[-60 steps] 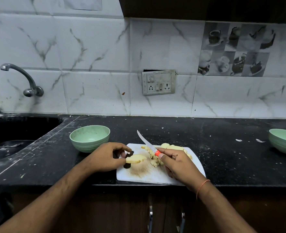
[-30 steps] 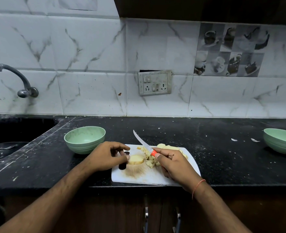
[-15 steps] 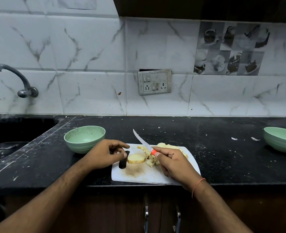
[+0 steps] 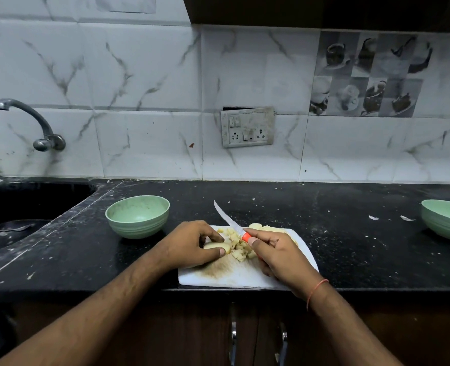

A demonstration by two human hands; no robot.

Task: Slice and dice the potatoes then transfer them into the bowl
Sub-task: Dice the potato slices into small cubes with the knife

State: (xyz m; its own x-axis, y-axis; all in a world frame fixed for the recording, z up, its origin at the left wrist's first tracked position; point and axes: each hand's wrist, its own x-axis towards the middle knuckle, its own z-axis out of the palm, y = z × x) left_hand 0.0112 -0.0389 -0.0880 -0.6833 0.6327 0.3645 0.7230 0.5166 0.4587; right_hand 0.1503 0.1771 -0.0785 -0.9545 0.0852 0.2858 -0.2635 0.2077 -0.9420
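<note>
A white cutting board (image 4: 245, 277) lies at the counter's front edge. My left hand (image 4: 192, 244) pinches a pale potato slice (image 4: 216, 246) lying flat on the board, thumb and fingers curled round it. Diced potato pieces (image 4: 241, 248) are heaped just right of the slice, with more slices (image 4: 261, 227) at the board's far side. My right hand (image 4: 279, 253) grips the orange handle of a knife (image 4: 228, 220), whose blade points up and away to the left, above the dice. An empty green bowl (image 4: 138, 216) stands left of the board.
A second green bowl (image 4: 447, 219) stands at the counter's far right, with two small peel scraps (image 4: 389, 218) beside it. A dark sink (image 4: 15, 215) with a tap (image 4: 31, 122) lies to the left. A socket panel (image 4: 247, 130) is on the tiled wall.
My left hand has slid right across the board and now covers the potato slice and the board's dark handle hole. The knife has stayed raised in my right hand.
</note>
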